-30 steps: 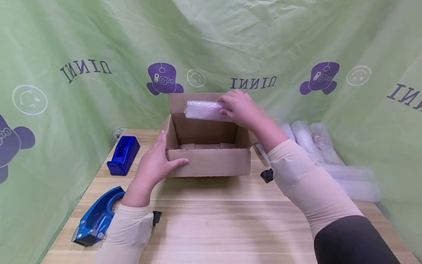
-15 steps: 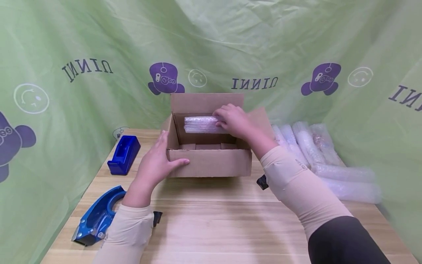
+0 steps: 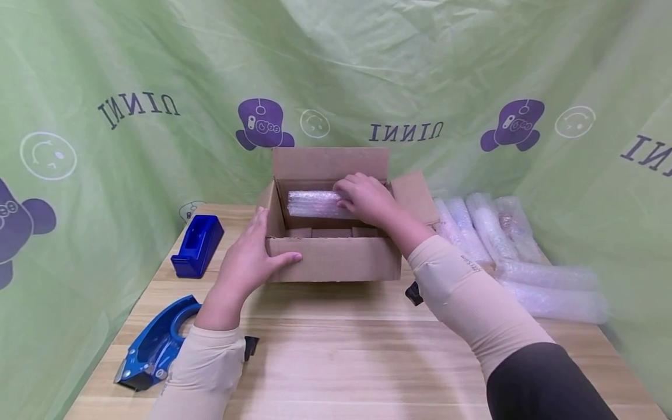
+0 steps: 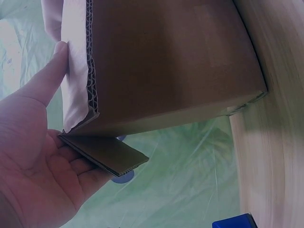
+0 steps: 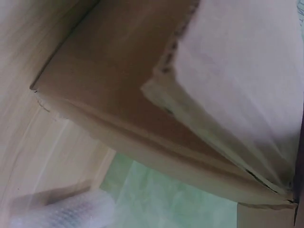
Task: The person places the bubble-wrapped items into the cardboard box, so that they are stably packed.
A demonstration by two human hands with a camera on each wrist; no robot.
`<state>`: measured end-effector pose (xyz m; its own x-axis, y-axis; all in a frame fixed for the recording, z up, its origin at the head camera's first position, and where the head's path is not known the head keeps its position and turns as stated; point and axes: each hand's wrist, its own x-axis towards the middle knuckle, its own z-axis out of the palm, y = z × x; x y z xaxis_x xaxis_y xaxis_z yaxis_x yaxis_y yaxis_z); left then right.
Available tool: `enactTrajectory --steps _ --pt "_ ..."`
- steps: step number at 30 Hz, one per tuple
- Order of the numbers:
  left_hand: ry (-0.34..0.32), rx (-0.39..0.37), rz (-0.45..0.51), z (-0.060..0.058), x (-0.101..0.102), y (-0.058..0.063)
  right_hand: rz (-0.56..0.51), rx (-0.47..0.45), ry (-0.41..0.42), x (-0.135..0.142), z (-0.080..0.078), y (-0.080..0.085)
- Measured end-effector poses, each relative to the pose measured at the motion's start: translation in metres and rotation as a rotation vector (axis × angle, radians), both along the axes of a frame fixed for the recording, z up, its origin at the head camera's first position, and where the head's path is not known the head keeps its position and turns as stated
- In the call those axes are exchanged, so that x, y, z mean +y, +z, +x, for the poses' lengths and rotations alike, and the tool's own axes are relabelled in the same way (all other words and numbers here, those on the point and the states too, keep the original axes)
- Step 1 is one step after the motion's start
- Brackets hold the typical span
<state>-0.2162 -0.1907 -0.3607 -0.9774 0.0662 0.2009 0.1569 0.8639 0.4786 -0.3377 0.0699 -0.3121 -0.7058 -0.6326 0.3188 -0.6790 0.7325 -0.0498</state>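
Note:
An open cardboard box (image 3: 336, 259) stands in the middle of the table with its flaps spread. My left hand (image 3: 247, 256) braces its front left corner, the thumb lying along the front flap. In the left wrist view the fingers (image 4: 88, 173) extend past the side flap (image 4: 107, 154). My right hand (image 3: 367, 198) grips the right end of a bubble-wrapped roll (image 3: 313, 203). The roll is level inside the box opening, before the back wall. The right wrist view shows the box's right side and flap (image 5: 237, 85); the hand is hidden there.
Several bubble-wrapped rolls (image 3: 490, 224) lie at the right, two of them crosswise in front (image 3: 551, 297). A blue tape dispenser (image 3: 196, 245) and a blue hand-held tape gun (image 3: 154, 344) are at the left. A green printed curtain (image 3: 336, 70) surrounds the table.
My right hand has lowered the bubble-wrapped roll from above the box into its opening, shifting slightly left. My left hand has stayed at the corner.

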Motion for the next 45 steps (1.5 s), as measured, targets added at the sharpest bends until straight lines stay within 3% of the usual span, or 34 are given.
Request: enactTrajectory --steps 12,19,25,32,39,45 --pt "-0.006 0.006 0.005 0.0 0.0 -0.001 -0.002 -0.078 -0.132 0.001 0.0 0.0" --pt "-0.006 0.012 -0.002 0.001 -0.001 -0.001 -0.104 -0.078 -0.106 0.019 0.008 0.015" --pt "-0.011 0.0 0.006 0.001 0.001 -0.001 -0.159 -0.027 -0.113 0.054 0.019 0.037" --pt "-0.015 -0.001 0.011 0.002 0.0 -0.001 -0.284 -0.072 -0.194 0.115 0.032 0.061" --pt "-0.016 -0.009 0.013 0.002 -0.001 -0.003 -0.33 -0.1 -0.264 0.171 0.049 0.059" --pt "-0.021 -0.006 0.011 0.001 0.0 -0.001 -0.252 -0.145 -0.295 0.21 0.065 0.054"
